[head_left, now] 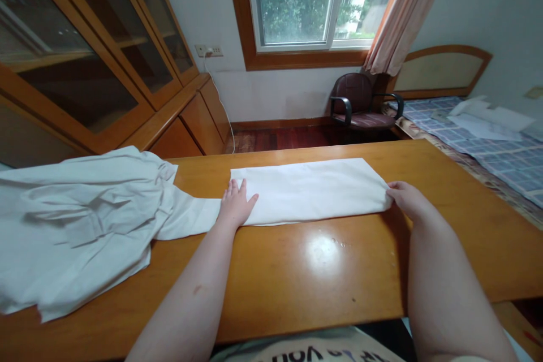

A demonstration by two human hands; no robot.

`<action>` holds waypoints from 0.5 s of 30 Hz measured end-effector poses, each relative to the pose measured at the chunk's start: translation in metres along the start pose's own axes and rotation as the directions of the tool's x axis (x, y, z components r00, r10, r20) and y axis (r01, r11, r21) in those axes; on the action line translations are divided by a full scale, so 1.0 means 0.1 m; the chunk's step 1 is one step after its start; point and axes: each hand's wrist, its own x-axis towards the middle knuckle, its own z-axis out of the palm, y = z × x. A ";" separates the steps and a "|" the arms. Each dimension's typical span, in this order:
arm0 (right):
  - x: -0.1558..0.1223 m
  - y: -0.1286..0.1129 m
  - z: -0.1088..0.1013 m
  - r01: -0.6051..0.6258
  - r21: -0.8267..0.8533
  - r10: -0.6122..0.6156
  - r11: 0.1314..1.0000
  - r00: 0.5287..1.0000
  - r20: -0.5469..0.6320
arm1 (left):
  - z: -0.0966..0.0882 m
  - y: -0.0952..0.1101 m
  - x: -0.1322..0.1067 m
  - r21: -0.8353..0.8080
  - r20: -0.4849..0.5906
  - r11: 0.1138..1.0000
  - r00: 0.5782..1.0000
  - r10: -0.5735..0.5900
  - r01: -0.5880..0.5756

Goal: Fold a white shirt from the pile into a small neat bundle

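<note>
A white cloth (314, 189) lies folded into a long flat strip across the wooden table (305, 277). At its left end my left hand (237, 203) rests flat with the fingers spread, pressing on the fabric. My right hand (405, 198) pinches the right edge of the strip between thumb and fingers. From under the strip's left end a narrower length of white fabric (190, 215) runs left to a large crumpled heap of white cloth (85, 220). Whether the heap and the strip are one piece is hidden near my left hand.
A wooden cabinet with glass doors (80, 39) stands at the left. Beyond the table are an office chair (360, 102) and a window (297, 5) with a pink curtain (411, 11). A bed with a checked sheet (487, 153) is at the right.
</note>
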 end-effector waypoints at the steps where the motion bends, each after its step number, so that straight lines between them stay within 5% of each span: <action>1: 0.02 -0.01 0.03 -0.046 -0.019 0.046 0.999 0.999 0.009 | 0.00 0.00 0.00 -0.003 0.003 1.000 1.000 -0.002 0.002; 9: 0.10 -0.04 0.04 -0.122 -0.320 0.119 0.940 0.992 -0.029 | 0.00 0.01 0.00 0.004 -0.006 1.000 1.000 0.004 -0.004; 12: 0.09 -0.02 -0.06 -0.133 -0.332 0.098 0.934 0.988 -0.120 | 0.00 0.00 0.00 0.000 -0.002 1.000 1.000 0.002 -0.002; 15: 0.06 -0.01 -0.14 -0.154 -0.218 0.142 0.964 0.988 -0.067 | 0.00 0.00 0.00 -0.004 0.001 1.000 1.000 0.003 -0.003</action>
